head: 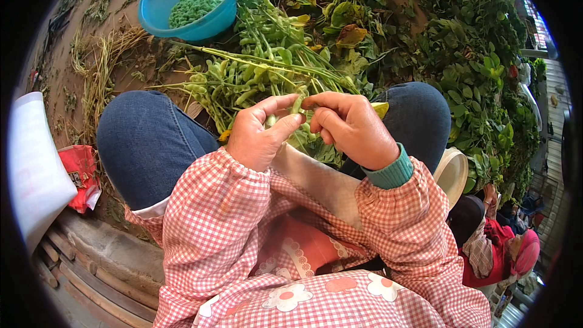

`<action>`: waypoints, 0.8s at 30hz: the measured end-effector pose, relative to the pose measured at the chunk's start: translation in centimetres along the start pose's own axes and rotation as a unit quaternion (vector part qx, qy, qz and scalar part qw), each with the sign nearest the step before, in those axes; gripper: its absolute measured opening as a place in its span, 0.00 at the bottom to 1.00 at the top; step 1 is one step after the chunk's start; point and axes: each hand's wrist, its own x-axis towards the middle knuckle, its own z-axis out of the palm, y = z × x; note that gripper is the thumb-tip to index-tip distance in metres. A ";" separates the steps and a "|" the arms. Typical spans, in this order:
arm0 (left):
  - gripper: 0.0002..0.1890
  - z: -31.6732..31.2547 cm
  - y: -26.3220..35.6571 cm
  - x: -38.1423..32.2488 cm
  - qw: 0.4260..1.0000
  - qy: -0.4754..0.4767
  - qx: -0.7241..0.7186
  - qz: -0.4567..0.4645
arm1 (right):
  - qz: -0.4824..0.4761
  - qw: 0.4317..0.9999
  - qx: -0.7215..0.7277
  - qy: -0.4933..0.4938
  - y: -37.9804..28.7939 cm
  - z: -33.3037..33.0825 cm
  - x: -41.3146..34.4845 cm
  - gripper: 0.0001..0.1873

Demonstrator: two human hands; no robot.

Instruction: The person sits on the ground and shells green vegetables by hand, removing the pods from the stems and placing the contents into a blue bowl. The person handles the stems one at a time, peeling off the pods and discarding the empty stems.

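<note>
My left hand (pixel 266 132) pinches a plump green soybean pod (pixel 297 104) between thumb and fingers, above my lap. My right hand (pixel 348 125) meets it from the other side, its index fingertip against the pod's upper end. The other right fingers are curled, and whether they grip anything is hidden. Another pod (pixel 270 121) shows beside my left palm. Just beyond both hands lies a heap of cut soybean plants (pixel 246 77), with pods still on the stems. A blue plastic basin (pixel 152 13) stands past the heap, holding shelled green beans (pixel 196 7).
Leafy plants (pixel 473 68) cover the ground to the right. A pale bucket (pixel 451 175) stands by my right knee. Another person (pixel 489 250) sits at the lower right. On the left are a white sack (pixel 38 168), a red packet (pixel 82 175) and wooden slats (pixel 104 289).
</note>
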 end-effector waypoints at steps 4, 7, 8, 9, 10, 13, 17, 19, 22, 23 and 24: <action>0.19 0.1 -0.2 0.0 0.996 0.018 0.064 0.050 | 0.063 0.994 0.082 -0.025 -0.6 -0.4 0.3 0.13; 0.19 0.2 0.1 -0.3 0.991 0.029 0.108 0.073 | 0.096 0.986 0.133 -0.020 -0.8 -0.2 0.5 0.11; 0.18 0.2 0.3 -0.4 0.986 0.026 0.144 0.078 | 0.108 0.983 0.147 -0.016 -0.7 -0.1 0.5 0.11; 0.18 0.2 0.4 -0.5 0.986 0.026 0.149 0.071 | 0.116 0.982 0.142 -0.040 -0.7 -0.2 0.7 0.11; 0.19 0.2 0.5 -0.5 0.986 0.025 0.153 0.064 | 0.125 0.981 0.136 -0.063 -0.7 -0.4 0.8 0.13; 0.19 0.3 0.4 -0.6 0.984 0.023 0.162 0.066 | 0.137 0.976 0.138 -0.095 -0.2 -0.8 0.9 0.16; 0.21 0.5 0.1 -0.6 0.979 0.057 0.183 0.071 | 0.123 0.975 0.167 -0.078 0.2 -0.7 0.8 0.10; 0.21 0.5 0.2 -0.7 0.974 0.062 0.206 0.066 | 0.112 0.976 0.167 -0.080 0.2 -0.8 0.8 0.10; 0.20 0.7 0.7 -0.8 0.962 0.057 0.254 0.082 | 0.117 0.976 0.164 -0.082 0.0 -0.8 0.9 0.10; 0.20 0.7 0.8 -0.9 0.961 0.051 0.258 0.081 | 0.114 0.977 0.160 -0.080 0.0 -0.8 0.9 0.10; 0.20 0.7 0.9 -1.0 0.957 0.058 0.271 0.086 | 0.109 0.979 0.152 -0.086 0.1 -0.8 0.9 0.10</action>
